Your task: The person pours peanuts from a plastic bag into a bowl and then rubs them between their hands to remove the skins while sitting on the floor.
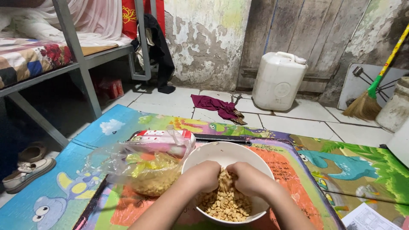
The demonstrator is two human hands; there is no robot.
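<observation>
A white bowl point(221, 152) sits on a small colourful table point(294, 170) in front of me, half full of pale shelled peanuts point(226, 204). Both my hands are inside the bowl, side by side. My left hand point(203, 175) and my right hand point(249, 179) are curled closed over a clump of peanuts between them, with kernels showing between the knuckles. To the left of the bowl lies a clear plastic bag point(145, 170) holding more peanuts, with a red and white carton point(159, 138) behind it.
A cartoon-printed foam mat point(55, 187) covers the tiled floor. A metal bed frame point(81, 64) stands at the left with shoes point(25, 170) beneath. A white jerrycan point(277, 81), a maroon cloth point(215, 105) and a broom point(370, 96) are by the far wall.
</observation>
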